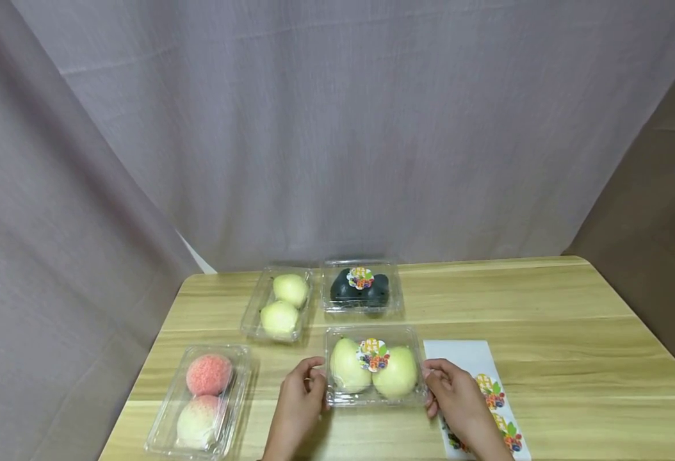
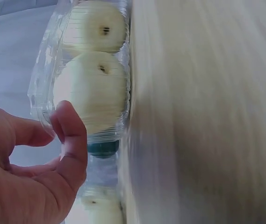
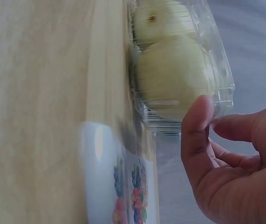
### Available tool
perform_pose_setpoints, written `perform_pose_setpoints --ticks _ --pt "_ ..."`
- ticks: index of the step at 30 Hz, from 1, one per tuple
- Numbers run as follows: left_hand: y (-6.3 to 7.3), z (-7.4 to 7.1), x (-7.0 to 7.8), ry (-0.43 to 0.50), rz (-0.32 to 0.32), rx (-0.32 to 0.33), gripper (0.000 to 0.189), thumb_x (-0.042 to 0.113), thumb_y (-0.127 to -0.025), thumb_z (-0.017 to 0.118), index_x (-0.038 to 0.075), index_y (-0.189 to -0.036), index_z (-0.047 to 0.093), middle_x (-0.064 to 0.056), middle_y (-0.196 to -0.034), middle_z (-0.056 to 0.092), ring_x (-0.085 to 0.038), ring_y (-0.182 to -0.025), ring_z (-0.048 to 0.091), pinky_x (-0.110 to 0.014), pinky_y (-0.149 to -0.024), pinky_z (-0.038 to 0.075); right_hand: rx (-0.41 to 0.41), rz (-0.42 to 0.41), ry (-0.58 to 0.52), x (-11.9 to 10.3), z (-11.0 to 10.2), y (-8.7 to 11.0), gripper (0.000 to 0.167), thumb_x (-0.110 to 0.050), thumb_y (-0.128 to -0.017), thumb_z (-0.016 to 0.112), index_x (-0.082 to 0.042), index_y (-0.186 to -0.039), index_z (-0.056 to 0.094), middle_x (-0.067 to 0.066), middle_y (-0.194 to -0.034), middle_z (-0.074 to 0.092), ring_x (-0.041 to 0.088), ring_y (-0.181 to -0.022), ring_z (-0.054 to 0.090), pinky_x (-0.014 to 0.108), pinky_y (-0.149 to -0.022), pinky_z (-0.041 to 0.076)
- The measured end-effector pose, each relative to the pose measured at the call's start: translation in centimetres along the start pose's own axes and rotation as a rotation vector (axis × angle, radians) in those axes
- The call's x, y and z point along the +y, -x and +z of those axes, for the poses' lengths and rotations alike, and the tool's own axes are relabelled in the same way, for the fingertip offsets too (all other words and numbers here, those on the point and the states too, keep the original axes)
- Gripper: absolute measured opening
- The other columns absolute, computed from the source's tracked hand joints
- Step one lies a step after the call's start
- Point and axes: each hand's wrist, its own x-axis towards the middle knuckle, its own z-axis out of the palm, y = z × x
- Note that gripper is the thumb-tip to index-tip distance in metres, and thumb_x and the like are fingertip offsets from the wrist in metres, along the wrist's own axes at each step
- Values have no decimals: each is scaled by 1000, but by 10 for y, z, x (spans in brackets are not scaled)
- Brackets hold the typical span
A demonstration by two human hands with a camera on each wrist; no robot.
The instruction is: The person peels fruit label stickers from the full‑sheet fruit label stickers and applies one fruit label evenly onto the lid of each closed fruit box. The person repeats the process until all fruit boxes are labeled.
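A clear plastic clamshell box [image 1: 337, 398] holds two pale yellow-green pears [image 1: 394, 372], with a round fruit sticker [image 1: 374, 355] on its lid. My left hand [image 1: 300, 400] grips the left end of this box, and my right hand [image 1: 458, 403] grips the right end. In the left wrist view, the left fingers [image 2: 72, 130] curl at the box's edge. From the right wrist, the right thumb and fingers [image 3: 199, 121] pinch the opposite edge. Under the right hand lies a white sticker sheet [image 1: 458, 352] printed with fruit stickers, partly hidden by that hand.
Behind the held box stands a clear box of dark fruit [image 1: 360, 294] with a similar sticker. An unlabelled box of two pears [image 1: 282, 307] sits back left. At the front left is a box of two peaches [image 1: 205, 400]. Grey curtains [image 1: 343, 128] hang behind the wooden table [image 1: 574, 358].
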Motion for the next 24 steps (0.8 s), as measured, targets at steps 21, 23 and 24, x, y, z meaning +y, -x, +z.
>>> perform_pose_setpoints --ticks 21,23,24 --pt "-5 44 32 216 78 -207 68 -9 -91 55 -5 -157 39 -5 -100 58 -9 -65 63 -28 -64 62 78 29 -60 -2 -52 1 39 -14 -116 38 9 -147 40 10 -86 58 16 -64 61 30 -60 57" --pt "-5 51 36 263 79 -247 72 -8 -93 58 -5 -161 33 -4 -98 57 -9 -65 62 -28 -65 62 77 34 -58 1 -61 1 42 -15 -116 36 9 -150 37 11 -89 58 17 -66 62 31 -61 58" --pt "-5 55 38 283 79 -264 73 -7 -94 58 -4 -162 31 -4 -98 56 -10 -66 63 -28 -66 62 80 37 -52 2 -65 1 43 -16 -116 35 10 -151 36 11 -90 59 17 -67 62 31 -61 58"
